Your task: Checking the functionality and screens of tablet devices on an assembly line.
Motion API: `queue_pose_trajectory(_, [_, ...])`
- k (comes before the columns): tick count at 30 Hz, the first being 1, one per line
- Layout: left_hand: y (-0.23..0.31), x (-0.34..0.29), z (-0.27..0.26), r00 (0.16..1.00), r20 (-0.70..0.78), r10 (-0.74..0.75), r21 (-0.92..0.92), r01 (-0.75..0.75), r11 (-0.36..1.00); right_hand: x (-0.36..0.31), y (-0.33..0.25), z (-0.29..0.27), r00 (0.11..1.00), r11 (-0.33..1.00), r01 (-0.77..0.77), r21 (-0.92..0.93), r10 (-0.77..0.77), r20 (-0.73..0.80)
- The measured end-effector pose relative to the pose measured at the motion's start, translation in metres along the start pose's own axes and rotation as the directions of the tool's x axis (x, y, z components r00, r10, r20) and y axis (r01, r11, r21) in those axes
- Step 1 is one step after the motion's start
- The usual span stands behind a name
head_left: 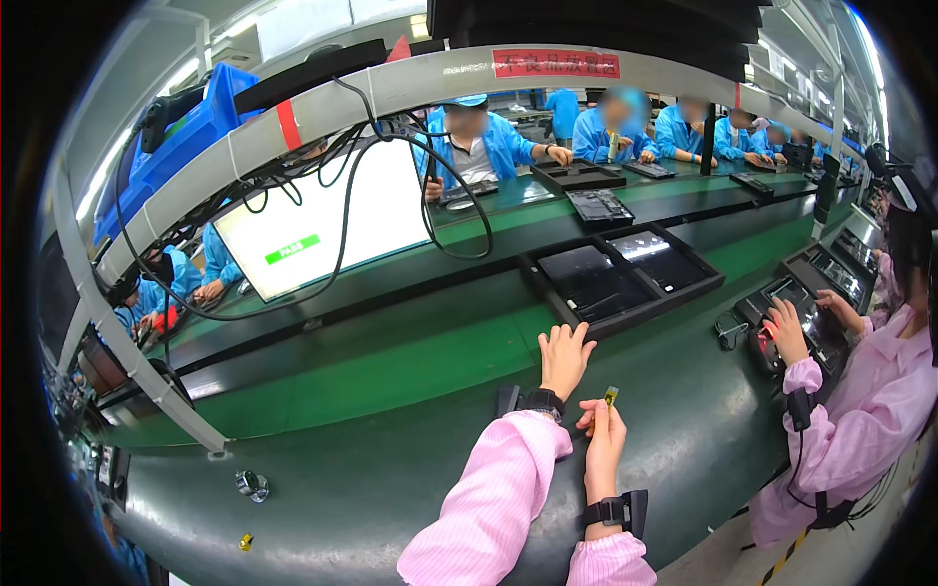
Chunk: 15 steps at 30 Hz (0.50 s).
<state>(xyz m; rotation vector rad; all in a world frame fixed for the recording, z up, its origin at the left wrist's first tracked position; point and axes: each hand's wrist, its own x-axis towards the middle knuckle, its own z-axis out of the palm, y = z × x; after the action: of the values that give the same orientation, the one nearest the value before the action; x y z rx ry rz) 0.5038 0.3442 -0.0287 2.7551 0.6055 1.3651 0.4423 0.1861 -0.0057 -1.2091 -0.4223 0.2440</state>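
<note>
Stretched toward the near edge of a black divided tray (625, 314), my left hand (565, 359) has its fingers extended and somewhat apart. I cannot tell whether the fingertips touch the tray's rim. Two dark flat screen-like panels lie in the tray, one (591, 278) in the left compartment and one (664, 258) in the right. Just below, my right hand (604, 435) pinches a small yellow piece with a pale end (611, 396) between thumb and finger. Both wrists wear black straps.
On the dark green bench (391, 488) stand a round metal object (252, 485) and a small yellow piece (245, 542). A lit monitor (332, 220) and hanging black cables (489, 234) are ahead left. A co-worker in pink (860, 410) handles devices at right; people in blue sit opposite.
</note>
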Motion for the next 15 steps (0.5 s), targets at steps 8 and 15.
queue_pose_trajectory(8, [-0.005,0.0,0.004,0.991,-0.029,-0.129,0.003,0.129,0.992,0.001,0.003,-0.003,1.0,0.999,0.007,-0.038,-0.007,0.003])
queue_pose_trajectory(15, [-0.022,0.003,-0.015,0.991,0.043,-0.13,-0.044,0.132,0.99,0.003,0.003,-0.004,1.0,1.0,0.015,-0.017,-0.015,-0.015])
